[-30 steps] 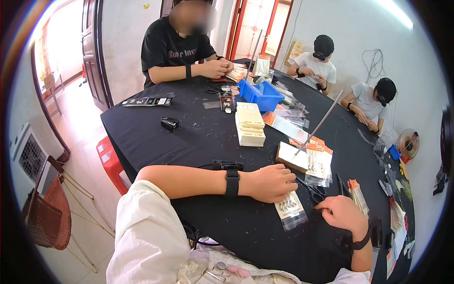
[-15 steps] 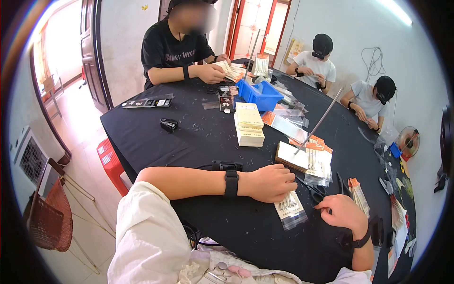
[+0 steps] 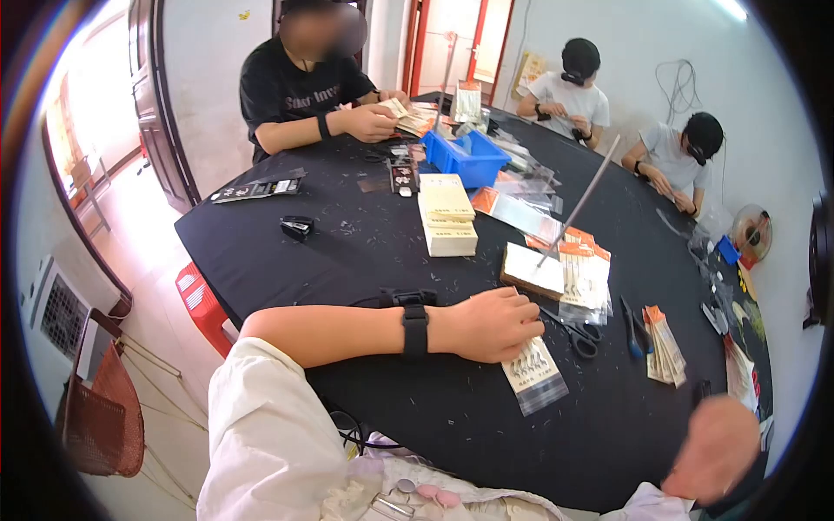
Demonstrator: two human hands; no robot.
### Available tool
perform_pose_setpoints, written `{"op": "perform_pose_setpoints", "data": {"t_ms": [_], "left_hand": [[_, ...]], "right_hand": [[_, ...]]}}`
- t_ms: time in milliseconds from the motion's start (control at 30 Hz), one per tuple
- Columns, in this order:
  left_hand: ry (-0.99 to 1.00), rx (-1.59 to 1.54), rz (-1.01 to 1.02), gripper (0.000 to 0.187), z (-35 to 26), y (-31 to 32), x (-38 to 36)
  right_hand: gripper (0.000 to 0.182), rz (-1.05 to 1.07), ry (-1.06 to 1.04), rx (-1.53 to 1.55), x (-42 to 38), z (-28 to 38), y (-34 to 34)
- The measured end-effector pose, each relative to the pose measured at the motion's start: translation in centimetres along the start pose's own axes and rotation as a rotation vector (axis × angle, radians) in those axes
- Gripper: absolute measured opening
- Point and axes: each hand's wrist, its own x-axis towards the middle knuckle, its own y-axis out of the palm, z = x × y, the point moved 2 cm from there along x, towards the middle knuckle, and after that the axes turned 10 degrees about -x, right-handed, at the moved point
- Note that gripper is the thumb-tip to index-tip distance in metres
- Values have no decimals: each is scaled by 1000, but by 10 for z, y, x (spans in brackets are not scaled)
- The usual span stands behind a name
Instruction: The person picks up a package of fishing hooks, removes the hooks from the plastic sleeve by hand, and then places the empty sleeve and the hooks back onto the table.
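My left hand (image 3: 491,326) lies over the top of a small clear packet (image 3: 532,375), its fingers curled down on it. The packet holds a printed card with several small metal pieces. Blurred by motion, my right hand (image 3: 714,443) is at the lower right edge of the table, away from the packet. Black scissors (image 3: 580,337) lie right of my left hand. Beyond them a metal rod (image 3: 582,198) stands up from a block topped with white cards (image 3: 532,269). More filled packets (image 3: 584,286) lie beside the block.
Stacked cards (image 3: 449,214), a blue bin (image 3: 466,159), a stapler (image 3: 297,227), pliers (image 3: 634,327) and a packet bundle (image 3: 663,346) are on the black table (image 3: 347,260). One person (image 3: 304,95) handles cards across the table; two others (image 3: 569,100) sit at the far right.
My right hand has moved from beside the scissors to the lower right, uncovering the scissors and pliers. My left hand stays on the packet. The whole view has shifted slightly.
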Motion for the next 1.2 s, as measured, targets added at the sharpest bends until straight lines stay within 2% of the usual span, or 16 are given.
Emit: {"op": "perform_pose_setpoints", "data": {"t_ms": [100,267,600,933,1200], "left_hand": [[-39,-18,33,24,-3,-5,2],[15,-31,12,21,-4,-7,5],[-2,-18,-8,21,-2,-6,3],[-22,-33,-19,22,-3,-7,4],[-4,-24,-65,19,-1,-2,0]], "right_hand": [[24,-10,-204,65,18,47,-4],[27,-84,-313,104,40,71,10],[32,-112,-346,201,51,65,18],[37,-47,-343,279,63,70,15],[41,176,-278,421,70,43,17]]}}
